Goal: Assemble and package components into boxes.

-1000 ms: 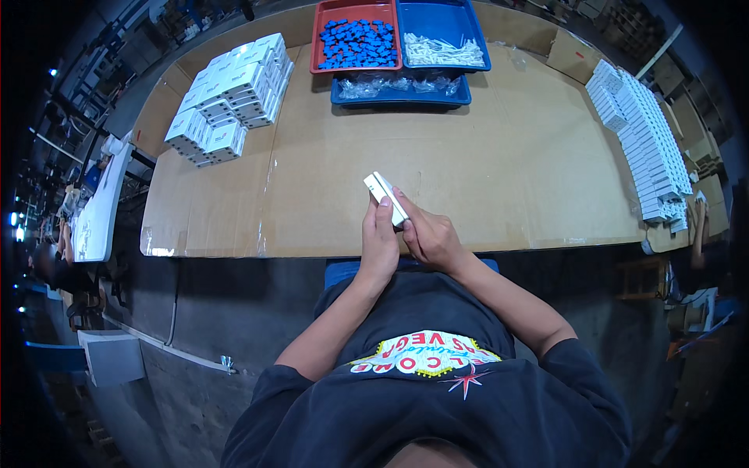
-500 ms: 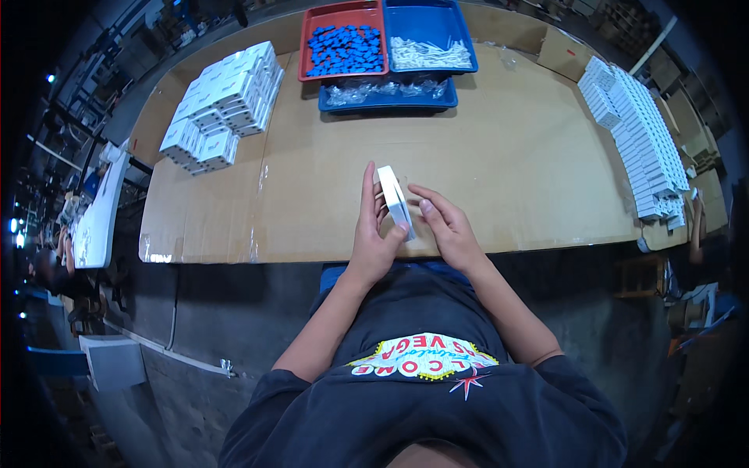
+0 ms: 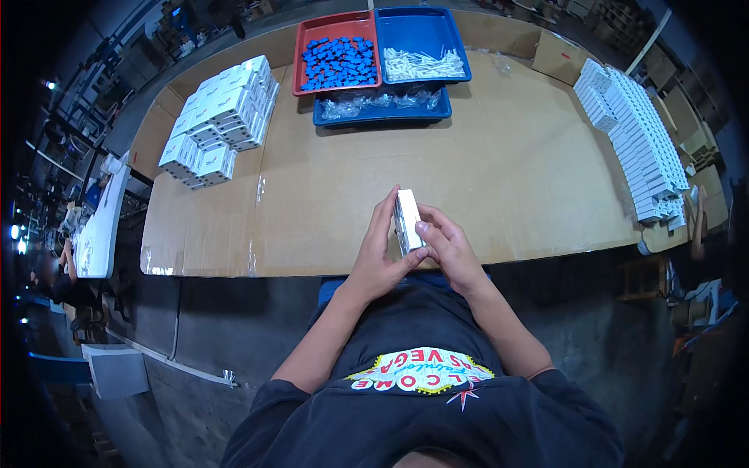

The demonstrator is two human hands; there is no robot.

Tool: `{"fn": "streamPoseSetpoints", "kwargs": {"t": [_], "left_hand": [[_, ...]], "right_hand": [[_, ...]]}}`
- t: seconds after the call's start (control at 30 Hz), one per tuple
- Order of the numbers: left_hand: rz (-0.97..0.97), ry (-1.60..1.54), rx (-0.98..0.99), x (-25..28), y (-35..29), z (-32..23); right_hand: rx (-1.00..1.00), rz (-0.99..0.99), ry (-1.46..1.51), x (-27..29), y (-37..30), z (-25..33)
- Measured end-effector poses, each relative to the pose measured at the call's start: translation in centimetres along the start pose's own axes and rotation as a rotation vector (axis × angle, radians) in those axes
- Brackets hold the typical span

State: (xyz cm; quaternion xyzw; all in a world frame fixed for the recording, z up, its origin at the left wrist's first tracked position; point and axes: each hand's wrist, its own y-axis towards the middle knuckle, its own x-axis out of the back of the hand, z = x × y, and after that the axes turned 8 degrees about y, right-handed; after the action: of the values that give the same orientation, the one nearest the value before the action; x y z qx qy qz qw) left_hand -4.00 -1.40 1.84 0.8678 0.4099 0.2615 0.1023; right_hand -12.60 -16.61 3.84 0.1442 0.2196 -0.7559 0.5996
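Between my hands, above the near edge of the cardboard-covered table, a small white box stands on edge, its narrow side turned up. My left hand grips it along the left, with fingers at the far end and thumb at the near end. My right hand closes on its right side, thumb pressed near the upper edge. The box's lower part and the fingertips behind it are hidden.
At the back stand a red tray of small blue pieces, a blue tray of white sticks, and a lower blue tray with clear plastic bags. White boxes are stacked at left; long rows of white boxes line the right.
My right hand has come in from beside the box and taken hold of it. The box has turned more upright and sits slightly lower in view.
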Motion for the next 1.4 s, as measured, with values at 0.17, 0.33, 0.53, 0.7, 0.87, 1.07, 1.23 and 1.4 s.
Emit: {"fn": "streamPoseSetpoints", "kwargs": {"t": [0.17,0.33,0.53,0.7,0.87,1.07,1.23,1.4], "left_hand": [[-0.029,0.067,-0.049,0.3,0.3,-0.2],[-0.028,0.07,-0.081,0.2,0.4,-0.3],[-0.043,0.049,-0.064,0.2,0.6,-0.4],[-0.063,0.025,-0.055,-0.2,1.1,-0.1],[-0.108,-0.032,0.005,-1.0,1.3,0.2],[-0.238,-0.013,-0.017,-2.1,2.4,0.5],[-0.378,-0.046,-0.02,-2.3,3.4,1.2],[-0.46,-0.082,-0.081,-2.3,4.0,2.1]], "right_hand": [[-0.001,0.017,0.022,-0.4,0.2,-0.1],[0.031,0.022,0.002,-0.3,0.3,-0.2],[0.03,0.019,0.016,-0.6,0.5,-0.1],[0.022,0.017,0.031,-0.2,0.8,0.0],[-0.008,0.002,0.056,-0.6,1.1,-0.2],[0.095,0.031,0.027,-0.5,2.3,-0.9],[0.224,0.063,-0.04,-1.6,2.7,-1.1],[0.308,0.014,-0.272,-2.6,2.5,-1.1]]}}
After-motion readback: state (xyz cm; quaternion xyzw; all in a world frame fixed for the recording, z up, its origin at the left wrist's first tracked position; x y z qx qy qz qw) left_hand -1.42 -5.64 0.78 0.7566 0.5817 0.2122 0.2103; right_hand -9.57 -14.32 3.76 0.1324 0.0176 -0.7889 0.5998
